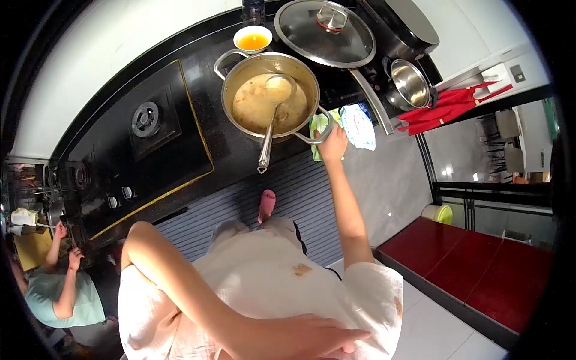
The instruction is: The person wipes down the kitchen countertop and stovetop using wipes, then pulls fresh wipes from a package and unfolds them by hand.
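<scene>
A steel pot of pale, cloudy soup stands on the counter. A ladle rests in it, bowl in the broth and handle leaning over the near rim. My right hand is closed at the pot's right-side loop handle; the fingertips are partly hidden. Beside and beneath that hand lie a green packet and a white-and-blue packet. Across the front of my stained white shirt lies my left hand, fingers stretched out and holding nothing.
Behind the pot are a bowl of orange liquid and a large lidded pan, its long handle reaching toward me. A small steel pot and red cloth sit right. Left is a gas burner; another person works beyond.
</scene>
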A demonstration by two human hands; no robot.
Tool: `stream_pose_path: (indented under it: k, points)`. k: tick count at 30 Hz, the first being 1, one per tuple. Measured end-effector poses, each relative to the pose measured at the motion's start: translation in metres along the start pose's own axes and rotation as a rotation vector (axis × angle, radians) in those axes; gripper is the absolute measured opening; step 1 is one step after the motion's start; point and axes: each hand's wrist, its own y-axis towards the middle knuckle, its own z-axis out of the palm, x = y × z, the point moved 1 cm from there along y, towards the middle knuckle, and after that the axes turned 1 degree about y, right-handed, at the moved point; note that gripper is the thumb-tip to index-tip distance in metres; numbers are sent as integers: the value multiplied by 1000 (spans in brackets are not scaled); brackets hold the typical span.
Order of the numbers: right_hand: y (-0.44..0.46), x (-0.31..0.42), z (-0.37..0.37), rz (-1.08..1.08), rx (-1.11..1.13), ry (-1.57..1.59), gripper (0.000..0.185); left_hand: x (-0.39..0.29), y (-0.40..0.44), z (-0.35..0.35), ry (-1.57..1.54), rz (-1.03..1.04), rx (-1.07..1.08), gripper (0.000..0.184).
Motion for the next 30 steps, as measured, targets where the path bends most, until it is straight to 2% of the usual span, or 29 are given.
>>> stream_pose_path:
  k: [8, 11, 13, 15, 17, 18, 20, 22, 25, 28, 29, 30]
  points:
    - [2, 2, 0, -55, -76, 77, 56, 14, 31, 5, -37, -3, 22, 37]
    - [5, 0, -2, -101, -118, 153, 54, 23, 42, 4, 29, -62, -29, 37]
    - [6, 0, -2, -56, -69, 159, 48, 45, 43, -24, 268, -124, -178, 36]
    - [9, -4, 0, -58, -54, 147, 36, 95, 23, -83, 815, -197, -318, 35]
    - [5, 6, -10, 6, 28, 133, 34, 134, 8, -143, 1255, -356, -397, 36]
    - [4, 8, -13, 35, 68, 124, 33, 146, 1, -165, 1449, -522, -347, 46]
    - [3, -3, -3, -62, 81, 123, 32, 181, -9, -210, 1767, -423, -428, 55]
    - [-1, -5, 2, -80, 31, 60, 27, 180, 3, -242, 1748, -460, -420, 64]
    - [1, -3, -10, 2, 39, 90, 21, 192, 15, -269, 1690, -346, -460, 65]
    - [9, -10, -22, 73, 208, 313, 21, 192, 22, -278, 1655, -624, -395, 67]
    - [9, -12, -26, 123, 204, 362, 22, 191, 21, -277, 1722, -577, -401, 63]
    - [8, -20, -25, 105, 102, 339, 21, 191, 22, -278, 1713, -596, -403, 62]
